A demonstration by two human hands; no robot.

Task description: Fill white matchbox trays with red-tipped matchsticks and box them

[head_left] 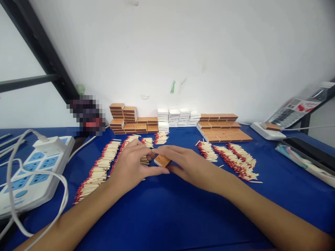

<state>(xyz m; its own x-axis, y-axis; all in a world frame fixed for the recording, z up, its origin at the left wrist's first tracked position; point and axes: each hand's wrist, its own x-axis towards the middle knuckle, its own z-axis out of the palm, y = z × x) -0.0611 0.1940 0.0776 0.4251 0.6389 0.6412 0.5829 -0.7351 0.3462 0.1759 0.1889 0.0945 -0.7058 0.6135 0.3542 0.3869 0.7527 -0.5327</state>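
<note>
Between my two hands, low over the blue table, is a small orange-brown matchbox (pixel 162 160) with a white end toward the left. My left hand (pixel 134 158) curls around its left side, the thumb along the near edge. From the right, my right hand (pixel 184 161) closes on the matchbox with thumb and fingers. Parts of the box are hidden by the fingers. Rows of red-tipped matches (pixel 101 167) lie left of and behind my left hand. More matches (pixel 235 160) are spread to the right, beyond my right forearm.
Along the wall stand stacked orange matchboxes (pixel 131 120), white box stacks (pixel 179 118) and more orange matchboxes (pixel 222 130). A white power strip (pixel 39 170) with looping cables (pixel 64 188) occupies the left. At right lie a white device (pixel 268 131), a plastic bottle (pixel 300 104) and a dark case (pixel 311 153).
</note>
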